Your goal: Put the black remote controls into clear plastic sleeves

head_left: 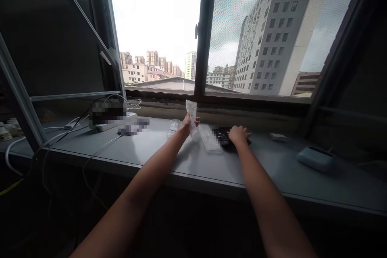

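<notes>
My left hand (188,123) is closed around a translucent plastic sleeve (191,109), held upright above the desk. My right hand (238,134) rests on a black device with rows of buttons (223,136), which looks like a remote control; its fingers are spread, and the hand hides part of the device. Between the hands lies a clear flat plastic case or packet (210,140); its contents cannot be made out. Another clear plastic package (173,127) lies just left of my left hand.
The grey desk (133,151) runs under a window. On its left stand a blurred dark device, a white power strip (128,117) and loose cables (99,147). At right are a small white item (278,137) and a blue-grey case (316,158). Metal frame posts (26,109) rise at left.
</notes>
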Demonstrator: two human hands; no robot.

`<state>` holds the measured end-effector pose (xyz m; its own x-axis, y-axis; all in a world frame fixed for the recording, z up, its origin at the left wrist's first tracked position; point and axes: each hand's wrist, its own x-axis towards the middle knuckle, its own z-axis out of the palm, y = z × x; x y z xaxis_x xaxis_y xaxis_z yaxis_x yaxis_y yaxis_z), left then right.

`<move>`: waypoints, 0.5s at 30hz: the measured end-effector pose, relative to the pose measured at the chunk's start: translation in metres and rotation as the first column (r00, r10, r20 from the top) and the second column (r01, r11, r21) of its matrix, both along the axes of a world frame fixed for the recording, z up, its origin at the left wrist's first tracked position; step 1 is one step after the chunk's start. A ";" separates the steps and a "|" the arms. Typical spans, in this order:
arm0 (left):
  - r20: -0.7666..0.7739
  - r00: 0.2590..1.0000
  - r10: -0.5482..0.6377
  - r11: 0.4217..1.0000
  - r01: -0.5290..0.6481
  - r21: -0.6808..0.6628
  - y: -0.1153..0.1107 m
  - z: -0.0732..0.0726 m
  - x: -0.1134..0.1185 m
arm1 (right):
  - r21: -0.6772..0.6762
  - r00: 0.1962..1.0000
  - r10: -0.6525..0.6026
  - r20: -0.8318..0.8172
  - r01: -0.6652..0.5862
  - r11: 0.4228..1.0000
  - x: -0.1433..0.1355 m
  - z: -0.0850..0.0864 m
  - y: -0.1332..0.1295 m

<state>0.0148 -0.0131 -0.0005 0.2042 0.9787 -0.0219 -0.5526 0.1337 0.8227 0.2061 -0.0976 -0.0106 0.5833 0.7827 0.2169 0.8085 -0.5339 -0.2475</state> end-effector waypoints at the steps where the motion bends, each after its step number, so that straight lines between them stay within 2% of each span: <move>1: -0.002 1.000 -0.002 1.000 0.002 -0.001 0.000 0.000 0.000 | 0.003 0.998 -0.029 -0.051 0.030 1.000 0.002 0.000 0.000; 4: -0.005 1.000 0.000 1.000 0.000 -0.003 -0.001 0.001 0.000 | -0.013 0.980 -0.070 -0.185 0.069 0.998 0.008 0.002 0.000; 7: -0.009 1.000 0.000 1.000 0.000 0.000 -0.002 0.002 0.000 | 0.025 0.967 -0.058 -0.247 0.066 0.998 0.012 0.003 0.000; 12: -0.028 1.000 0.002 1.000 -0.002 -0.001 -0.003 0.003 0.000 | 0.164 0.918 -0.032 -0.395 0.104 0.981 0.020 0.001 0.001; 15: -0.037 0.999 0.007 1.000 -0.008 -0.010 -0.004 0.003 0.001 | 0.289 0.856 0.017 -0.516 0.155 0.945 0.025 -0.001 0.005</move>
